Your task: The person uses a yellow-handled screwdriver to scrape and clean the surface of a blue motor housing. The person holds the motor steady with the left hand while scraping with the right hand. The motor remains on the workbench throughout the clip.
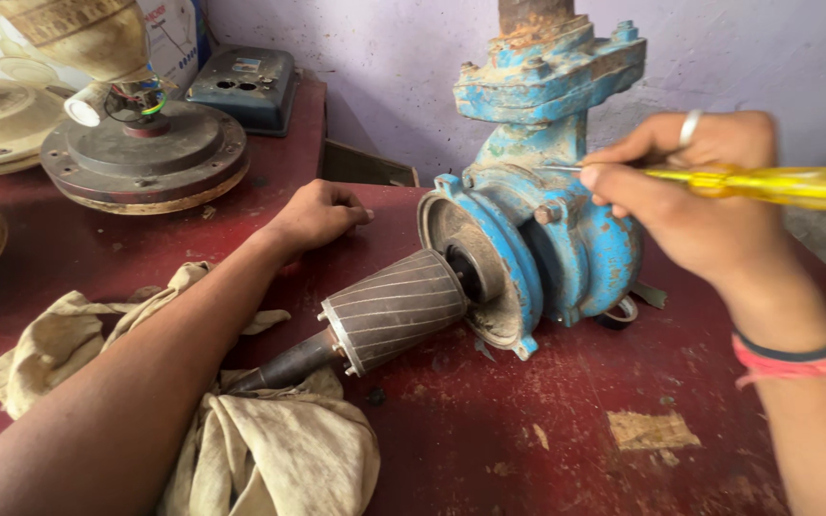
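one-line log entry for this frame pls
right hand: holds yellow screwdriver at blue pump | left hand: fist on table

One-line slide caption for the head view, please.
Right hand sets a yellow-handled screwdriver against a worn blue pump housing; left hand rests fisted on the red table.

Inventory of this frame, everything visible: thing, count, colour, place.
pump housing: 1, blue, rusty, on the table at centre right
rotor: 1, grey, ribbed, sticking out of the pump toward the left
screwdriver: 1, yellow handle, tip on the pump's bolt area
rag: 1, beige, under the rotor shaft, lower left
table: 1, dark red, worn
fan motor parts: several, brown and cream, upper left
switch box: 1, grey-blue, at the back by the wall
left hand: 1, fist resting on the table
right hand: 1, ring and red wristband, holding the screwdriver
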